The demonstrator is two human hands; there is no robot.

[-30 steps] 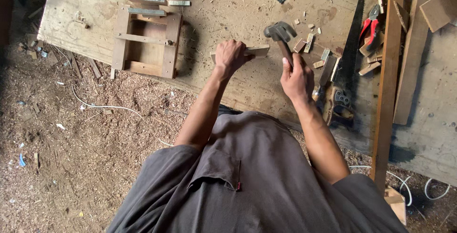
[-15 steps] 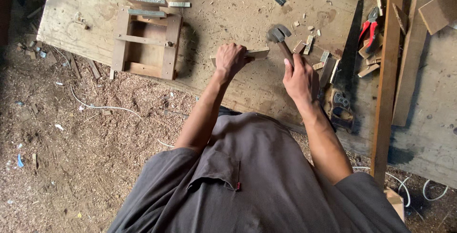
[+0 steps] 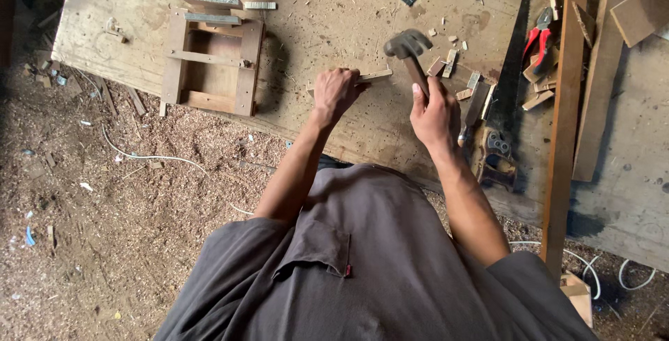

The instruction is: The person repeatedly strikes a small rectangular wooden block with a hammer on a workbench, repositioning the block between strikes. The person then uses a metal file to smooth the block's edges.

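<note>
Here, nearest the camera, a grey shirt [image 3: 376, 271] fills the bottom of the view, and both bare forearms reach up from it onto the plywood board [image 3: 327, 6].

The right hand [image 3: 435, 114] is closed in a fist round the hammer [image 3: 411, 59]. The handle's long axis runs up and slightly left from the fist. The dark head is at the far end, above the right tip of the strip.

The left hand [image 3: 336, 94] is curled down over a thin wood strip [image 3: 373, 76], pinning it to the board. The strip lies nearly crosswise, and its free end points right, toward the hammer head.

Just right of the right hand lies a handsaw [image 3: 505, 104], blade pointing away up the board. Offcuts [image 3: 460, 69] are scattered between hammer and saw. Red pliers [image 3: 540, 38] lie further right, beside a long plank [image 3: 564, 104].

Farther left sits a small wooden frame [image 3: 209, 62]. Sawdust floor [image 3: 104, 208] spreads below the board's edge.
</note>
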